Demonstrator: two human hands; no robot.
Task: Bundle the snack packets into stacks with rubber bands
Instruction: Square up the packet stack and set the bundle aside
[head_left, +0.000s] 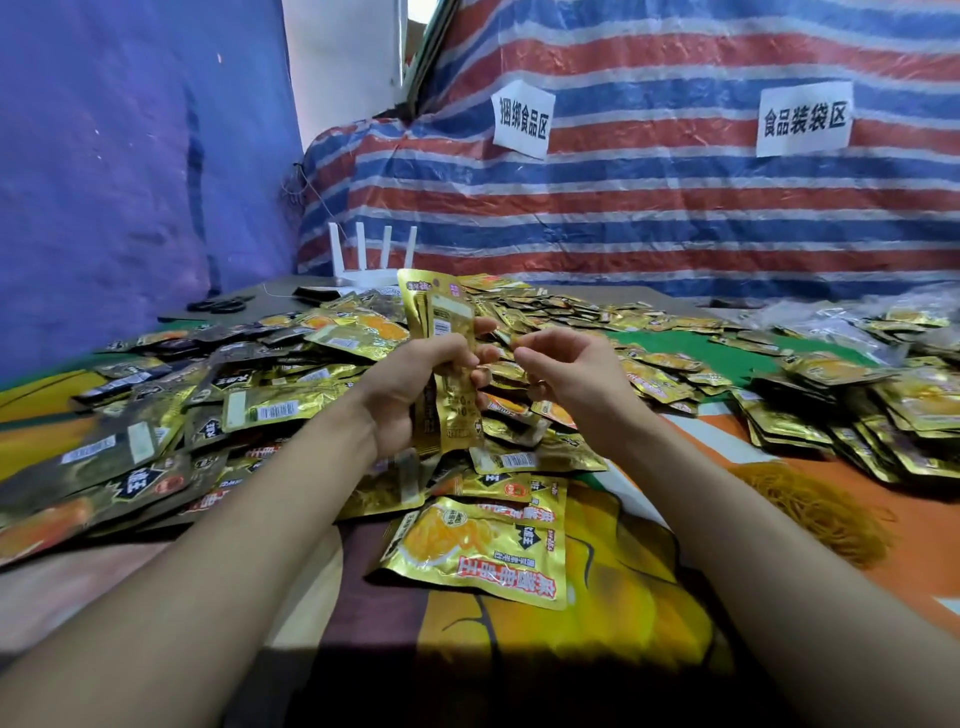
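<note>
Left fingers (485, 326) around upright, shiny gold packet stack (451, 312).

One camera sits on the person's head. It looks forward and down at the pile of snack packets (260, 410), close above it. The striped sheet (675, 208) hangs behind the pile.

Left hand (415, 384) gripping packets (448, 317), right hand (569, 374) fingers curled beside it

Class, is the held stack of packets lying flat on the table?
No, the packet stack stands upright, raised above the loose packets.
</note>
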